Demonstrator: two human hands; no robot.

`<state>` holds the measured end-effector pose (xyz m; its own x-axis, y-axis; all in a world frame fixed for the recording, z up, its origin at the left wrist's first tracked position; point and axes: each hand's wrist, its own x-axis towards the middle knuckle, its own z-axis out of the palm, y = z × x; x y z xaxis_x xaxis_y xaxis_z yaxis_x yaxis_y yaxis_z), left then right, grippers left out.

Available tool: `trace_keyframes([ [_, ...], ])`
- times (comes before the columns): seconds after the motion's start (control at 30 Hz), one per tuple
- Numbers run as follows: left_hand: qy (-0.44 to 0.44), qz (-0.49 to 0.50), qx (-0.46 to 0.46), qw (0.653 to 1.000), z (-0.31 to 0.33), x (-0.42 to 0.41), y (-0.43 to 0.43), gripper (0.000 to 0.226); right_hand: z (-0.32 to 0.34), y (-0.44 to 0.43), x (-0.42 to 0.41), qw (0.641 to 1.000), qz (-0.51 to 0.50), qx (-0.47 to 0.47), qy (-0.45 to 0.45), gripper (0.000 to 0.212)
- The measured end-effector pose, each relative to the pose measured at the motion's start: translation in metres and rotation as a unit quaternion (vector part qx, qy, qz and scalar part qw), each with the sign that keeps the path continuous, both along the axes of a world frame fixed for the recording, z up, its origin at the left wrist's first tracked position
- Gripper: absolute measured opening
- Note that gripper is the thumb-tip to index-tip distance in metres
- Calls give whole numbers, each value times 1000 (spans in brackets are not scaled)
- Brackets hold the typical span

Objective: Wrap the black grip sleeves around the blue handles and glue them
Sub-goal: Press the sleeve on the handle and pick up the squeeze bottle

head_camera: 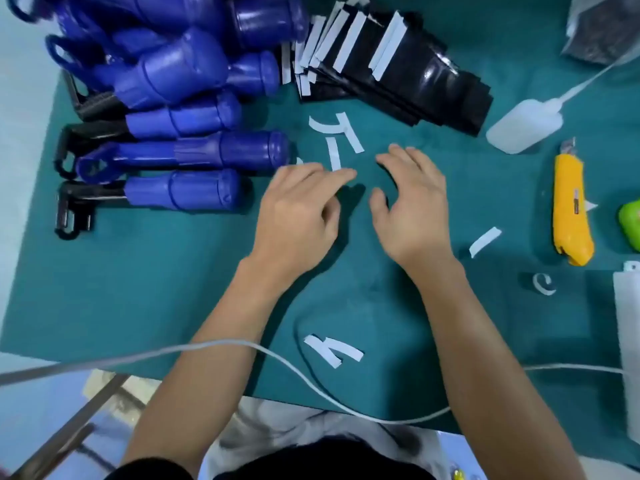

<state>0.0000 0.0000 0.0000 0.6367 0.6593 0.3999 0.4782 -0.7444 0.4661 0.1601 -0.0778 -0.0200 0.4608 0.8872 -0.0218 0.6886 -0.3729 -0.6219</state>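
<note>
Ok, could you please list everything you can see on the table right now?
Blue handles: a pile, count unclear, blue, far left.
Black grip sleeves: a stack, black with white strips, far centre.
Loose strips: several, white, scattered about.
Squeeze bottle: one, translucent white, far right.
Utility knife: one, yellow, right.
Green object: one, green, right edge.
Cable: one, white, near edge.
Mat: one, teal, under everything.
Left hand: one, open, centre, holding nothing.
Right hand: one, open, beside it.

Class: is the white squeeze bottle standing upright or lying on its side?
Lying on its side: the white squeeze bottle rests flat on the green mat, its long nozzle pointing sideways, not up.
</note>
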Motion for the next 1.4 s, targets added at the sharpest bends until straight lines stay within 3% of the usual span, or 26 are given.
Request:
trace_keyframes([
  [0.07,4,62,79,995,11,-17,15,41,-1,1,5,1000,-1,-2,17,44],
  [0.13,38,171,90,981,20,-47,33,44,-3,-1,5,999,1,-18,33,45],
  [0.27,137,309,-50,940,28,-84,58,30,-3,3,7,999,7,-27,35,46],
  [0.4,98,246,-106,959,17,-85,63,21,-1,2,8,999,7,-28,29,46],
  [0.5,133,175,-170,961,18,-114,66,38,0,1,9,999,7,-26,28,45],
  [0.63,247,219,-74,941,10,-138,57,78,0,2,11,999,6,-22,27,45],
  [0.7,242,214,-49,945,4,-140,50,71,-1,1,9,999,5,-26,29,45],
  [0.83,224,180,-84,954,6,-147,49,64,0,-1,9,999,8,-27,34,45],
  [1.03,159,25,-29,986,12,-88,22,50,-4,0,9,999,14,-25,21,43],
  [1.1,172,-4,21,985,9,-63,17,45,-2,-2,7,998,-3,-4,69,40],
  [1.17,183,-7,62,981,5,-43,13,44,5,-4,7,979,-44,52,192,33],
  [1.23,186,-5,84,979,2,-22,7,46,12,-12,11,962,-61,93,250,26],
  [1.4,144,-7,121,982,-13,32,-2,66,20,-28,46,990,20,4,140,44],
])
